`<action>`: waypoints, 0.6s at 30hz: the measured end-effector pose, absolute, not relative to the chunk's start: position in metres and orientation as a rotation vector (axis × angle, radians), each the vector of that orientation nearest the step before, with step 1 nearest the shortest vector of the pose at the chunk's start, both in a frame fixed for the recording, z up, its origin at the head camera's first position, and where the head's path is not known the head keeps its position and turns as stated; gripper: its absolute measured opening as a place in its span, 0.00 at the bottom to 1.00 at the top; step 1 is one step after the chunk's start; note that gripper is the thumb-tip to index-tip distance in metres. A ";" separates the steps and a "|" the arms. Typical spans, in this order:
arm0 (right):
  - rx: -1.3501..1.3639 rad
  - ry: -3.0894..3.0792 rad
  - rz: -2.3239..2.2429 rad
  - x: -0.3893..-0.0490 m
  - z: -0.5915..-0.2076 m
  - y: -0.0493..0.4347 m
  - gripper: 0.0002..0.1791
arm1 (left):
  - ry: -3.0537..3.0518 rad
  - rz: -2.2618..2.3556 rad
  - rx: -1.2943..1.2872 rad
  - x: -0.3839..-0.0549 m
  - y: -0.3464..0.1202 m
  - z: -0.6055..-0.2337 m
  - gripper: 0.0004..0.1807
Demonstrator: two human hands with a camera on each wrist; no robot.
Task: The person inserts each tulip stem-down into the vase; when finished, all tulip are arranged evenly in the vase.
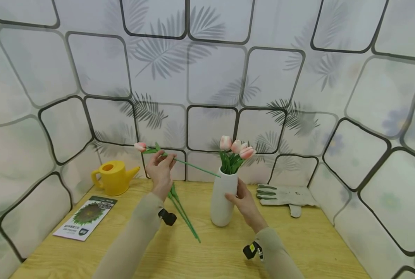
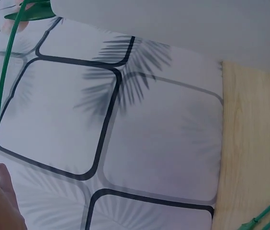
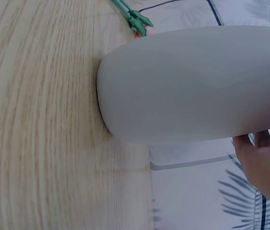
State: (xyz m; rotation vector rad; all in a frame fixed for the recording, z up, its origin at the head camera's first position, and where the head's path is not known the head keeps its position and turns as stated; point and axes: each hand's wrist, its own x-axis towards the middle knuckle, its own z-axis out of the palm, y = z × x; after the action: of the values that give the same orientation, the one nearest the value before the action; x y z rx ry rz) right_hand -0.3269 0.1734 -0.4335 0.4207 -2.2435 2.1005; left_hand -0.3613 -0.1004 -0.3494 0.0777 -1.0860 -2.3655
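Observation:
My left hand [image 1: 161, 170] pinches an artificial tulip [image 1: 197, 167] near its leaves, its pink bloom pointing left. The green stem slants down to the right, and its tip overlaps the vase's upper edge in the head view. My right hand [image 1: 246, 203] grips the side of the white vase [image 1: 221, 209], thumb in front; the fingers behind are partly hidden. The vase stands upright on the table, with several pink-and-white tulips [image 1: 236, 149] inside. In the right wrist view, fingertips [image 3: 244, 143] lie along the vase wall.
More green tulip stems [image 1: 184, 217] lie on the wooden table [image 1: 214, 255], below my left hand. At the left are a yellow watering can [image 1: 114, 182] and a sunflower seed packet [image 1: 86, 219]. A grey-and-green glove [image 1: 285, 195] lies at right, near the patterned backdrop [image 1: 214, 128].

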 end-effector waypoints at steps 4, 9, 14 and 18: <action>0.423 -2.237 2.102 -0.327 -0.433 0.173 0.45 | -1.100 -2.344 0.038 -0.362 -0.095 -0.336 0.17; 0.424 -2.231 2.115 -0.326 -0.433 0.172 0.45 | -1.163 -2.279 -0.027 -0.365 -0.088 -0.323 0.18; 0.436 -2.225 2.105 -0.327 -0.433 0.172 0.45 | -1.265 -2.158 -0.148 -0.367 -0.079 -0.310 0.19; 0.440 -2.222 2.085 -0.327 -0.434 0.172 0.46 | -1.372 -2.025 -0.277 -0.366 -0.072 -0.300 0.18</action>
State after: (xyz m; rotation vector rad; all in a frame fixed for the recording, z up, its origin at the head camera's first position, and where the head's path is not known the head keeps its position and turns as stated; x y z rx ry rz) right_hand -0.3273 0.1724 -0.4337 0.4396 -2.2221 2.0853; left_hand -0.3657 -0.0724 -0.3002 -0.2775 -1.3720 -2.0248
